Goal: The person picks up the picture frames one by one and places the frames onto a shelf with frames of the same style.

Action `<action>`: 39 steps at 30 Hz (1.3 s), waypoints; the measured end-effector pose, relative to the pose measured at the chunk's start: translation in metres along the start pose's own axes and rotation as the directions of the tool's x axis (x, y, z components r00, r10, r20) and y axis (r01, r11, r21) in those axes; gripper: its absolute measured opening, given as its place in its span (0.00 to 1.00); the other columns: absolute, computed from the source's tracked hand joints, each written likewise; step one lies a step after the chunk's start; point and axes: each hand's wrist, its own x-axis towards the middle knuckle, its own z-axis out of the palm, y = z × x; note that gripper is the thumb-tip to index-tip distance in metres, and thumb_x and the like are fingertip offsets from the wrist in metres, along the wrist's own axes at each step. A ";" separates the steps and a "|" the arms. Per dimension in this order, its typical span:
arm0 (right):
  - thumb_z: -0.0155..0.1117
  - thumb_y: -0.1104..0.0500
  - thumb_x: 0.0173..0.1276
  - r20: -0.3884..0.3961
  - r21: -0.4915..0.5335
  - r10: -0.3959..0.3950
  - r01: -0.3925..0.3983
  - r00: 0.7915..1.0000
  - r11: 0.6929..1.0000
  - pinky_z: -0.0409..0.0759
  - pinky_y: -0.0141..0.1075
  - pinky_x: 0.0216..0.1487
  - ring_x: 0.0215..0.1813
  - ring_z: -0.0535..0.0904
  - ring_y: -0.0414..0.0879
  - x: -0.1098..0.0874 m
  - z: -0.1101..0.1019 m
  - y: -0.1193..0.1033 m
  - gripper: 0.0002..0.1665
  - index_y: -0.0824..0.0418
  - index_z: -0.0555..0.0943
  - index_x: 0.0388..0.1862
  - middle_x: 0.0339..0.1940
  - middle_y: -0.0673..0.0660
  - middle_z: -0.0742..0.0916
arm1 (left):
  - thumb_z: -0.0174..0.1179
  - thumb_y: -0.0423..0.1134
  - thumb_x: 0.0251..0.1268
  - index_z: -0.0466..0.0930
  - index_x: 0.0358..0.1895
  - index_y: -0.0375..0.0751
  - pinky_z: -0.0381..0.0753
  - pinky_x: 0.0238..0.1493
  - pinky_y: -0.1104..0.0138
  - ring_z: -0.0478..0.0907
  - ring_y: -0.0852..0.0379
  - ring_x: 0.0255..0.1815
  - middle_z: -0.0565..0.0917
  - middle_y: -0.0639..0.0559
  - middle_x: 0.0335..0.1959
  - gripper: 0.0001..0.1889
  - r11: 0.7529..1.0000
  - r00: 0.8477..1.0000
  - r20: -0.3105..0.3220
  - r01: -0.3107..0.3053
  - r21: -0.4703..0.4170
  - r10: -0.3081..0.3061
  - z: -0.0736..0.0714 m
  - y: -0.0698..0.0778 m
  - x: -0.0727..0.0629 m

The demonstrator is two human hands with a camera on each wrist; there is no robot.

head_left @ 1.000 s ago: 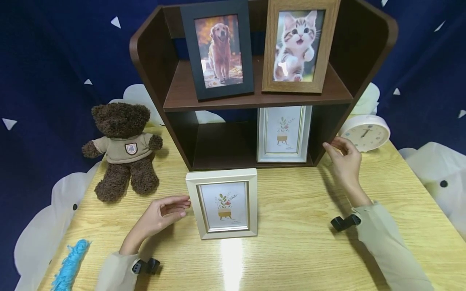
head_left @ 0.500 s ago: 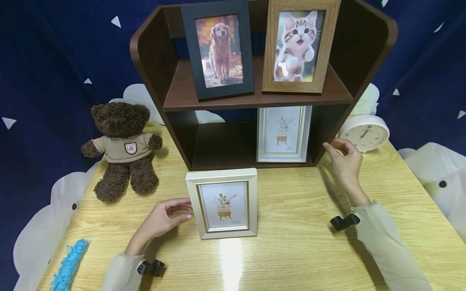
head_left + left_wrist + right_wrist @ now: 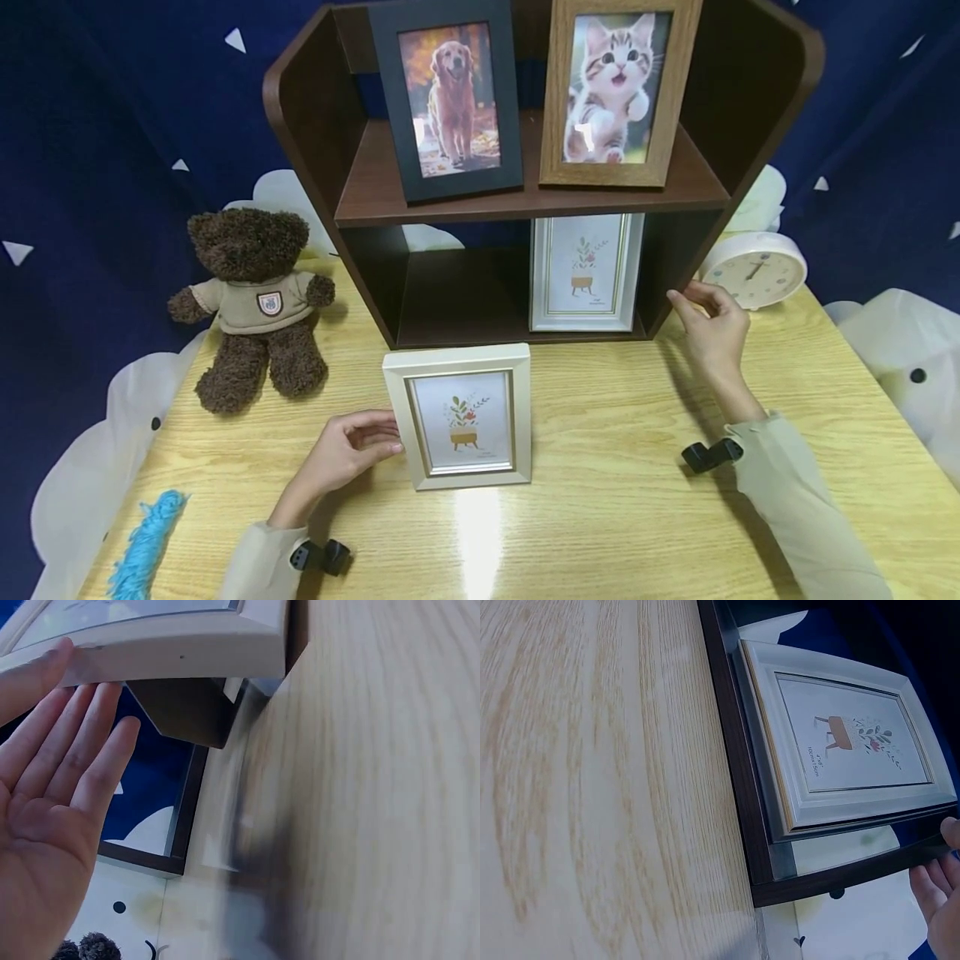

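Observation:
A cream photo frame (image 3: 400, 423) with a potted-plant print stands on the table before a dark brown shelf (image 3: 457, 337). My left hand (image 3: 337, 454) has this frame's left edge between thumb and fingers; in the left wrist view the thumb (image 3: 52, 664) lies on the rim and the fingertips reach behind it. With my right hand (image 3: 711, 333) I pinch the shelf's right side panel, thumb at the front edge, fingers outside, as the right wrist view shows at its border. Inside the lower compartment, on the right, stands a white photo frame (image 3: 587, 262) with a similar print.
On the upper shelf lean a black dog-photo frame (image 3: 450, 100) and a wooden cat-photo frame (image 3: 613, 92). A brown teddy bear (image 3: 258, 308) sits left of the shelf, a white clock (image 3: 757, 271) stands right. Blue yarn (image 3: 146, 546) lies at the table's left edge.
My left hand has moved right onto the cream frame's left edge, its fingers now slipping behind it. The right hand has stayed at the shelf's side. The frames stand where they were.

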 end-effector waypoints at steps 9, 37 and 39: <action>0.70 0.66 0.58 0.000 -0.038 0.010 -0.010 1.000 0.999 0.76 0.14 0.35 0.35 0.79 0.27 0.007 -0.002 0.012 0.14 0.46 0.80 0.30 0.27 0.36 0.82 | 0.63 0.17 0.49 0.70 0.47 0.10 0.85 0.44 0.71 0.83 0.66 0.39 0.83 0.65 0.39 0.20 0.999 0.999 -0.025 0.021 -0.041 -0.022 0.003 0.001 0.000; 0.71 0.64 0.57 -0.019 -0.053 -0.027 0.026 0.999 0.998 0.76 0.14 0.35 0.35 0.79 0.27 0.012 -0.001 0.026 0.10 0.48 0.81 0.31 0.27 0.35 0.82 | 0.65 0.18 0.49 0.71 0.45 0.10 0.86 0.41 0.69 0.85 0.61 0.35 0.83 0.65 0.36 0.20 0.998 0.995 -0.096 0.034 -0.055 -0.040 0.009 -0.001 0.003; 0.72 0.63 0.57 -0.021 -0.056 -0.028 0.026 0.999 0.998 0.76 0.14 0.35 0.35 0.80 0.27 0.012 -0.001 0.026 0.09 0.49 0.82 0.31 0.27 0.35 0.82 | 0.66 0.20 0.50 0.72 0.45 0.11 0.86 0.40 0.69 0.84 0.61 0.35 0.83 0.64 0.36 0.20 0.998 0.994 -0.102 0.037 -0.044 -0.042 0.009 0.000 0.002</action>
